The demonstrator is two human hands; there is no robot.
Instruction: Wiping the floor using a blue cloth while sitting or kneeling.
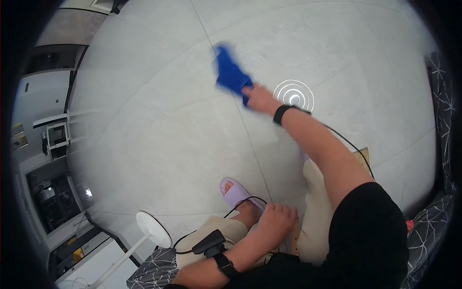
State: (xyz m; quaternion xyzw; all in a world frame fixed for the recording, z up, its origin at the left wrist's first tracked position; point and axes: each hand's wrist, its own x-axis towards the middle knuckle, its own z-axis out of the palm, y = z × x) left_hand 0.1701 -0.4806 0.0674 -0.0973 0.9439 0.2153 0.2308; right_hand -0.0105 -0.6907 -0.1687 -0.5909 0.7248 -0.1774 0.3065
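A blue cloth (232, 76), blurred at its far end, stretches out above the pale tiled floor. My right hand (260, 99) grips its near end, with the arm reaching forward and a black strap (282, 114) around the wrist. My left hand (277, 220) stays close to my lap, back upward and fingers curled. What lies under those fingers is hidden. A black wrist-mounted device (209, 242) with a cable is strapped to my left forearm. Light trousers (314, 216) cover my legs.
A lilac slipper (236, 193) is on my left foot. Patterned grey fabric (429, 238) edges the right side. A white round-topped stand (153, 229) rises at lower left. Bright rings of light (295, 98) show on the floor (162, 144). Black cables run along both arms.
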